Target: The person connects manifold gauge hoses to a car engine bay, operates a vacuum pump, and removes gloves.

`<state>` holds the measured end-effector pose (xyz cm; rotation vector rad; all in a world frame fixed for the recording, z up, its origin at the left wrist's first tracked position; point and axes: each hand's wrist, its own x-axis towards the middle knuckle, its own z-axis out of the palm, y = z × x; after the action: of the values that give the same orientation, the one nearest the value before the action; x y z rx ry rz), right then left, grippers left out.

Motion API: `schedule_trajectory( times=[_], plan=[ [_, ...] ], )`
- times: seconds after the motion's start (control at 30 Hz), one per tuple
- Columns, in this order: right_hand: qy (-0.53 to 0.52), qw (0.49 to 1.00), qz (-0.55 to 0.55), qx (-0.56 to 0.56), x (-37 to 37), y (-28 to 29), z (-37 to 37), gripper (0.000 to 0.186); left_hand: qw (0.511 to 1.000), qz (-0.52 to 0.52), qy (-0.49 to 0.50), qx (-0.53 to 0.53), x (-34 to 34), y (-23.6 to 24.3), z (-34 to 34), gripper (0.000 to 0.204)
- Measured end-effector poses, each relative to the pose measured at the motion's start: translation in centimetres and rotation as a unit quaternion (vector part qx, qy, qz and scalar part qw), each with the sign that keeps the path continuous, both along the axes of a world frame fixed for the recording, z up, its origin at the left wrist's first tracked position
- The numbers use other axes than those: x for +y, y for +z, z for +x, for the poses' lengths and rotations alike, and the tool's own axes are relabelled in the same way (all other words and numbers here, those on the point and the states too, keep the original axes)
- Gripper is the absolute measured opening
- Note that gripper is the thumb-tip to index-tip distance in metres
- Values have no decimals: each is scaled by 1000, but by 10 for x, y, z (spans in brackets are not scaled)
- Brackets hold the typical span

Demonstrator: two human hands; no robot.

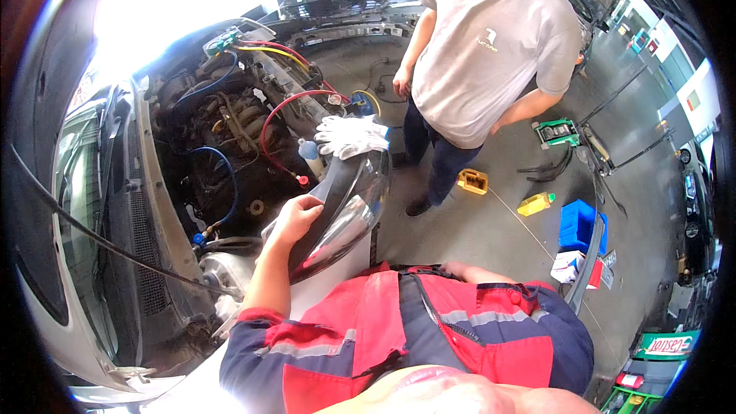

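Observation:
My left hand rests at the inner edge of a car headlight, its fingers bent in against the dark housing. A pair of white work gloves lies on the far end of that headlight. Just left of the gloves stands a pale bottle with a bluish cap. A red hose with a red coupling ends close beyond my left hand. Against the side of my red and navy jacket, my right hand shows only in part, and its fingers are hidden.
An open engine bay fills the left, with a blue hose and a gauge set. Another person stands ahead. A yellow container, yellow bottle, blue bin and green floor jack are on the floor.

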<state>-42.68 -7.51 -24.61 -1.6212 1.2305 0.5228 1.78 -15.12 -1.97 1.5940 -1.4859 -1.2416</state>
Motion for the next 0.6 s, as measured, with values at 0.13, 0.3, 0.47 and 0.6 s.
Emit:
schedule_trajectory(
  times=[0.13, 0.3, 0.47, 0.6],
  plan=[
    [24, 1000, 2, 7, 1, 13, 5, 38, 999, -10, 16, 30, 1, -12, 4, 18],
    [20, 1000, -12, 18, 0, 8, 6, 45, 999, -43, 17, -8, -1, -5, 1, 16],
    [-45, 999, 11, -11, 10, -10, -4, 49, 999, 16, 33, 6, 0, -8, 0, 16],
    [-56, 998, 18, -5, 11, -5, -4, 46, 999, 6, 49, -7, 0, -2, -2, 16]
  ],
)
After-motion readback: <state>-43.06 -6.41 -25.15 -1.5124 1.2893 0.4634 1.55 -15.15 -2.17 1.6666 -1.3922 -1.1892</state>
